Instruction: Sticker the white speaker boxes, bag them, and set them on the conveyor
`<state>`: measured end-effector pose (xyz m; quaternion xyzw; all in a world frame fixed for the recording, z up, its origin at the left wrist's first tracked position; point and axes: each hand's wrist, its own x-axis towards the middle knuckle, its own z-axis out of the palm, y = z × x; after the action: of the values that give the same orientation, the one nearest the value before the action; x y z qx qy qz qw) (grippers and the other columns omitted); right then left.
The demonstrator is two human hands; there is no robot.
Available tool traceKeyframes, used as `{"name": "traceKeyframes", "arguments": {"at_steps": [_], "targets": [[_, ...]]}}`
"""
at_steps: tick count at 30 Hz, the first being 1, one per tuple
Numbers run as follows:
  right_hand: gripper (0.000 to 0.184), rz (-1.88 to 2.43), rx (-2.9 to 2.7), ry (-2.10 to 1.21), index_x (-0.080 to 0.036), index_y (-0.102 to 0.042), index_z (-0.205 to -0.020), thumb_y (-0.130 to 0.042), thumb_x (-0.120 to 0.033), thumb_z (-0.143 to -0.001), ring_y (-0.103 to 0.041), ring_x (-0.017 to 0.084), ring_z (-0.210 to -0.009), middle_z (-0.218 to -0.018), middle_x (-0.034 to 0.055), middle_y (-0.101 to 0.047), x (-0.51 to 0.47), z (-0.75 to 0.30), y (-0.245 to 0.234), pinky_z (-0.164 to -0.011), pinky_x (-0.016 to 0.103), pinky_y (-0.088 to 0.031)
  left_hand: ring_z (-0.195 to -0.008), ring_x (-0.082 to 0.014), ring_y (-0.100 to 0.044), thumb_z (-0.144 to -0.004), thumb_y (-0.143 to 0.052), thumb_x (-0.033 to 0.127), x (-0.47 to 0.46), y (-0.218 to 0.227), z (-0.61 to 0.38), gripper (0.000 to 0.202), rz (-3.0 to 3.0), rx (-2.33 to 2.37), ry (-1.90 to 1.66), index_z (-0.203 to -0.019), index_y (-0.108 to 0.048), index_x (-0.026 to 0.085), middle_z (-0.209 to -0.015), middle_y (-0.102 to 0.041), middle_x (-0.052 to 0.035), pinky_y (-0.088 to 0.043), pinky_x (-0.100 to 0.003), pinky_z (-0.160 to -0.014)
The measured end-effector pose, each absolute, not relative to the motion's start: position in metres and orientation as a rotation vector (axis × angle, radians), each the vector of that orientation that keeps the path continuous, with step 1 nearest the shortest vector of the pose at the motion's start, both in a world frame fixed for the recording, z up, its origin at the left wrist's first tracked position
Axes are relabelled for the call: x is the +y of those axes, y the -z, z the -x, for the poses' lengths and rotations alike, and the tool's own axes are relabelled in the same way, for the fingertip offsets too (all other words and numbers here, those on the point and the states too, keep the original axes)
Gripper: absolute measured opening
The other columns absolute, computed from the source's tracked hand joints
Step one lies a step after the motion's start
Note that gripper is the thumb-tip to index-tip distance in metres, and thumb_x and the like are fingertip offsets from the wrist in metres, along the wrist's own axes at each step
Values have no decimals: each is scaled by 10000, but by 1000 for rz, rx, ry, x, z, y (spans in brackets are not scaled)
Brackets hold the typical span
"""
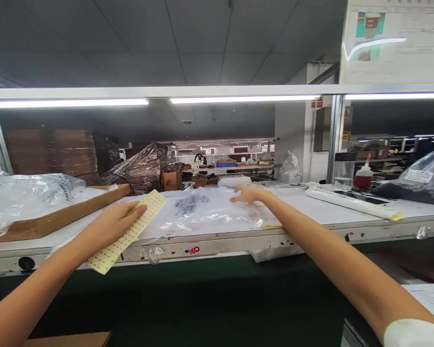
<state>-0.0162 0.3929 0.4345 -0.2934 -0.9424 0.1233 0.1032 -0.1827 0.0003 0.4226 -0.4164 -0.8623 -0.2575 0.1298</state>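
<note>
My left hand (117, 220) is closed on a yellow sheet of small labels (130, 236), its thumb lying on top. The sheet slants over the front edge of the white table (289, 214). A clear plastic bag (202, 209) with dark print lies flat on the table between my hands. Over the bag's right part reaches my right hand (249, 194), fingers bent and apart, with nothing visible in them. Whether its fingertips touch the bag I cannot tell.
On the left, a cardboard tray (68, 214) holds bulky plastic bags (29, 195). To the right lie a white roll (354, 203), a clear jar (343, 173) and a bottle of red liquid (363, 177). A metal frame with lamps (238, 100) spans above the table.
</note>
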Motion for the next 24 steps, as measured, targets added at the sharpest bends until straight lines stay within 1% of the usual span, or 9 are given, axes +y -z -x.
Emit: {"name": "traceKeyframes", "arguments": {"at_steps": [3,6,12,15,17,19,21,22,24], "targets": [[724,835,-2844,-327,-145,-524,-1519,-648,-593,-963,-561,370,-1378,-1533,162,-550,389,17,-432,-1191,461,-421,-888,-293,-619,-986,-351,657,4,-430,183,529,1222,-2485,726,-888,-613,208,-856,-674,-38,-392,-354,-804],[754,807,-2857,-264,-89,-460,-1558,-554,-596,-1008,-484,380,-1447,-1593,196,-467,388,17,-430,-1228,476,-370,-797,-280,-592,-952,-314,735,1,-435,187,582,1206,-2473,737,-781,-526,221,-782,-615,-42,-380,-358,-729],[767,639,-2864,-180,-111,-449,-1576,-520,-616,-1004,-452,353,-1477,-1629,203,-402,366,9,-435,-1263,453,-323,-727,-221,-497,-963,-343,768,-27,-431,183,596,1241,-2415,879,-749,-443,220,-759,-496,-4,-350,-335,-674],[907,617,-2979,-234,-207,-386,-1627,-473,-790,-937,-398,384,-1518,-1698,168,-290,346,5,-437,-1278,540,-285,-780,-215,-525,-1008,-349,711,-47,-418,165,558,1396,-2429,880,-788,-480,216,-821,-527,-7,-398,-323,-725],[1021,688,-3060,-260,-271,-301,-1661,-403,-910,-871,-301,422,-1563,-1739,150,-156,338,6,-437,-1283,621,-216,-902,-219,-577,-1053,-342,622,-62,-403,150,488,1525,-2404,881,-863,-545,221,-931,-600,-14,-440,-312,-854],[1043,731,-3114,-251,-298,-251,-1672,-350,-940,-856,-244,424,-1584,-1750,135,-85,336,10,-435,-1291,638,-166,-1123,-241,-582,-1071,-359,559,-76,-385,136,405,1597,-2392,863,-1042,-623,253,-1165,-646,-28,-428,-314,-1024],[1003,694,-3149,-235,-295,-262,-1669,-336,-914,-882,-233,406,-1592,-1750,128,-98,338,15,-434,-1305,611,-145,-1307,-273,-514,-1059,-394,563,-86,-367,124,393,1612,-2415,848,-1229,-624,295,-1392,-593,-43,-403,-327,-1117],[986,673,-3162,-240,-294,-268,-1667,-331,-902,-893,-221,396,-1597,-1749,125,-108,340,18,-434,-1312,600,-130,-1316,-279,-513,-1052,-395,578,-90,-360,120,414,1641,-2444,844,-1257,-621,298,-1416,-583,-55,-420,-327,-1110],[975,653,-3166,-249,-288,-266,-1668,-345,-887,-902,-192,385,-1607,-1748,130,-110,344,23,-434,-1317,594,-108,-1154,-252,-592,-1049,-360,604,-92,-350,111,451,1771,-2485,838,-1145,-647,269,-1267,-648,-74,-481,-303,-1000]]}}
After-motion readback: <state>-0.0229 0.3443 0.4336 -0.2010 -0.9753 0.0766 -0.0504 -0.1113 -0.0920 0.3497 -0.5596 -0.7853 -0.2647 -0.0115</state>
